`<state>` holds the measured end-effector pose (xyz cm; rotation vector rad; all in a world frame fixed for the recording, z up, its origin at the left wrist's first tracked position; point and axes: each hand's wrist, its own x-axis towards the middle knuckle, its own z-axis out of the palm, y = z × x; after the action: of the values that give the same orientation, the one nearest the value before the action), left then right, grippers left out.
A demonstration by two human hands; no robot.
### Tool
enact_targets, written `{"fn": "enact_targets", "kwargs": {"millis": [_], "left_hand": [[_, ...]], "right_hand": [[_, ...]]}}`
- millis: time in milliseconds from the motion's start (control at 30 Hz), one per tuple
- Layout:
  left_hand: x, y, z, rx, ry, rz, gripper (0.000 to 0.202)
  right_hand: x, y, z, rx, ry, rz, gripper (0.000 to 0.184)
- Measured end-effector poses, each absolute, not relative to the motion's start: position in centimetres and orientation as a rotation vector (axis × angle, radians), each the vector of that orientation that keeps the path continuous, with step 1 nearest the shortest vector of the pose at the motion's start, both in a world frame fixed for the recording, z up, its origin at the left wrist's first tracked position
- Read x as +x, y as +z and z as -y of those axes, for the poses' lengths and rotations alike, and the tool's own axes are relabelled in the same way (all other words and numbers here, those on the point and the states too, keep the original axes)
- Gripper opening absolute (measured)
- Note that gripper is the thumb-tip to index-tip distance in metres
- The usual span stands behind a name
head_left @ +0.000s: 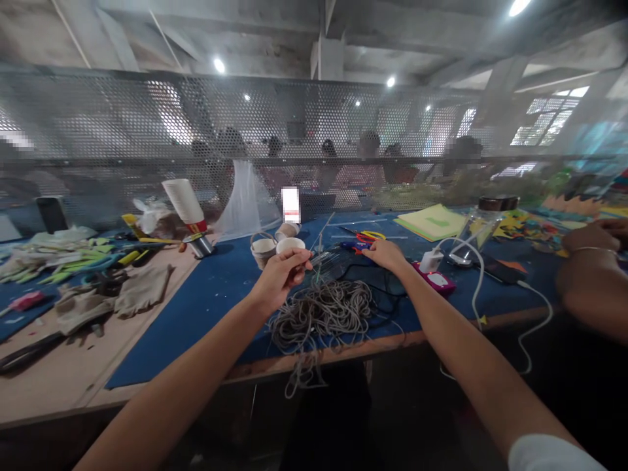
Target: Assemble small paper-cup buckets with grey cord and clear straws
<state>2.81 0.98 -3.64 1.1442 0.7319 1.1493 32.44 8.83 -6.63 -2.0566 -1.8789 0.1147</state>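
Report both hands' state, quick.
Left hand: closed, pinching a thin strip.
Right hand: at the blue tool; whether it grips it cannot be told.

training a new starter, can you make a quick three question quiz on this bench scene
1. True or false: some of the grey cord hangs over the front table edge.
2. Which is nearest the right hand?
a) work gloves
b) blue tool
c) stacked cups
3. Fill in: the left hand pinches a thin ____.

Key: 1 true; 2 b; 3 strip.
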Motion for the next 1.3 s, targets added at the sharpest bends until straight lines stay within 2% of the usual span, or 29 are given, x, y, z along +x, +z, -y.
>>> {"fn": "enact_targets", "kwargs": {"millis": [167,233,367,533,800,1300], "left_hand": [[2.6,-3.8,-1.2,1.141,1.185,-0.729,0.020],[2.6,-3.7,-1.3,1.128,1.207,-0.737,0.020],[2.6,-3.3,-1.3,1.078,1.239,-0.759,0.020],[2.5,-3.2,-1.5,1.030,1.239,-0.748,0.021],[2.3,-3.2,-1.5,1.023,1.229,-0.729,0.025],[2.4,-3.3,-1.6,1.048,1.257,-0.779,0.027]], "right_hand": [[32.2,-5.4,-8.1,-1.837,0.169,1.752,0.037],[31.4,-4.9,-7.7,-1.652,0.301,1.645,0.038],[29.7,-4.2,-6.5,-1.041,0.777,1.298,0.031],[28.3,-3.2,-4.5,-0.777,0.888,1.265,0.031],[26.8,-2.6,-3.0,-0.786,0.916,1.397,0.032],[25.5,-2.9,-2.1,-0.940,0.671,1.563,0.029]]}}
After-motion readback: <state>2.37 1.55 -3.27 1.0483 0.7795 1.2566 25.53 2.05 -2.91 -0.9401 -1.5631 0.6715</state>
